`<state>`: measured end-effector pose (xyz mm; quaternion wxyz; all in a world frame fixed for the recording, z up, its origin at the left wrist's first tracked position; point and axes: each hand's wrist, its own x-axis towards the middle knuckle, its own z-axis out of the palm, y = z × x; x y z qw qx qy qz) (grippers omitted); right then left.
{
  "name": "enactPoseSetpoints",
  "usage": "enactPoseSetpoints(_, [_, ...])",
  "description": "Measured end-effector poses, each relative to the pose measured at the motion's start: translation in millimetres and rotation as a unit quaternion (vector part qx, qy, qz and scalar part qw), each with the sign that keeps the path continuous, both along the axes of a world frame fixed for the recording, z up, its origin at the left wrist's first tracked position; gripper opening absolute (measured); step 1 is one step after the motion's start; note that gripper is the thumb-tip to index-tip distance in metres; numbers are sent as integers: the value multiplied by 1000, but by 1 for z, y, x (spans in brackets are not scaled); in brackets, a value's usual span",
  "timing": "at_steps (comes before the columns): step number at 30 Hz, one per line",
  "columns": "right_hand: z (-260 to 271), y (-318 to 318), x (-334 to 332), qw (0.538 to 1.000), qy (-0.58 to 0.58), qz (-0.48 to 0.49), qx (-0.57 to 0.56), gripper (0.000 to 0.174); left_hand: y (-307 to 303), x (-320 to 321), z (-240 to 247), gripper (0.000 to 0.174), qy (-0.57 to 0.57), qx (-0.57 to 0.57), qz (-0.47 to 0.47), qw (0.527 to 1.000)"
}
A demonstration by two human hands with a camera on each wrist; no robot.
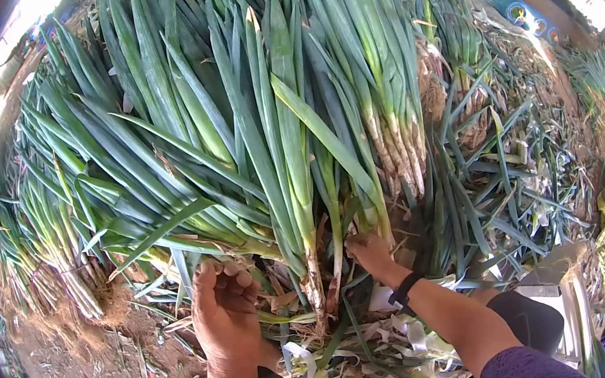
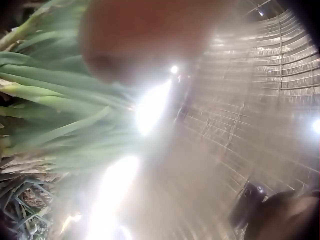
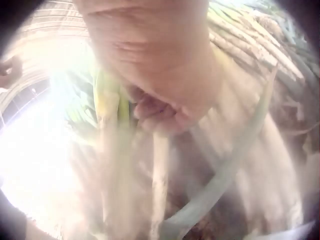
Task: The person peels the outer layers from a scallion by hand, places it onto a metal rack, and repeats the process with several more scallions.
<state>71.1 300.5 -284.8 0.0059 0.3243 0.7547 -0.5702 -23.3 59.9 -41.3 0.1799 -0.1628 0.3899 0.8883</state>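
Observation:
My right hand [image 1: 373,254] has its fingers curled at the lower part of a green onion. In the right wrist view, the pale stalk [image 3: 160,180] of that green onion comes out below the fingers. Just left of it in the head view, another green onion [image 1: 314,270] stands with its roots down and long leaves up. My left hand [image 1: 226,308] is raised to the left of these stalks, its fingers loosely bent and nothing seen in them. A blurred part of the left hand [image 2: 145,40] covers the top of the left wrist view.
A big heap of green onions [image 1: 168,91] fills the space ahead. Tied bundles [image 1: 76,284] lie at the left with roots outward. Cut leaves [image 1: 489,191] are piled at the right, and peeled scraps [image 1: 413,338] litter the ground in front of me.

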Motion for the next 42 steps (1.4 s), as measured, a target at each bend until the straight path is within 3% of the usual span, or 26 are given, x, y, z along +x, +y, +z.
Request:
enactPoseSetpoints(3, [19, -16, -15, 997, 59, 18, 53, 30, -3, 6, 4, 10, -15, -6, -5, 1000])
enactPoseSetpoints(4, [54, -24, -23, 992, -2, 74, 104, 33, -4, 7, 3, 11, -16, -5, -5, 1000])
enactPoseSetpoints(7, [41, -59, -44, 993, -69, 82, 51, 40, 0, 7, 7, 13, -27, -21, 16, 999])
enactPoseSetpoints(9, [13, -56, -51, 986, -12, 146, 81, 50, 2, 7, 9, 13, -16, -3, 4, 1000])
enactPoseSetpoints(10, [24, -49, -48, 982, 11, 177, 72, 47, 2, 8, 10, 13, -10, 2, 2, 1000])
enactPoseSetpoints(13, [57, -32, -29, 968, 70, 142, -196, 37, -1, 11, 12, 13, -13, -14, 0, 1000])
enactPoseSetpoints(14, [81, -28, -23, 971, 115, 139, -154, 28, -1, 11, 12, 13, -16, -21, 0, 1000])
enactPoseSetpoints(16, [87, 1, -15, 972, 61, 224, 38, 27, 1, 11, 11, 14, -22, -24, -5, 999])
enactPoseSetpoints(18, [95, 35, -9, 993, 84, 79, 6, 27, 4, 12, 11, 14, -24, -17, -15, 999])
enactPoseSetpoints(19, [100, 55, -9, 979, 130, -104, -121, 27, 7, 14, 13, 14, -32, -27, -21, 999])
enactPoseSetpoints(21, [80, 104, -23, 960, 98, -256, -60, 33, 12, 20, 17, 15, -47, -47, -33, 997])
enactPoseSetpoints(24, [39, 155, -46, 983, -1, -137, 119, 40, 16, 24, 10, 16, -55, -61, -64, 995])
enactPoseSetpoints(27, [-1, 179, -87, 967, 31, -59, 247, 40, 21, 22, 5, 14, -64, -71, -72, 993])
enactPoseSetpoints(29, [0, 182, -107, 986, 28, -21, 164, 56, 28, 23, 1, 12, -80, -91, -41, 992])
enactPoseSetpoints(31, [-15, 176, -125, 950, -43, -47, 307, 61, 31, 21, -3, 11, -92, -106, -42, 989])
enactPoseSetpoints(34, [0, 151, -132, 946, -87, -85, 301, 60, 36, 22, -9, 12, -102, -99, -53, 988])
enactPoseSetpoints(38, [11, 174, -140, 964, -97, -57, 242, 63, 42, 22, -9, 11, -83, -89, -102, 987])
enactPoseSetpoints(41, [28, 170, -132, 979, -9, -31, 199, 51, 48, 23, -5, 11, -96, -81, -101, 987])
enactPoseSetpoints(42, [49, 159, -119, 993, 43, -43, 97, 54, 49, 23, -2, 12, -87, -84, -104, 987])
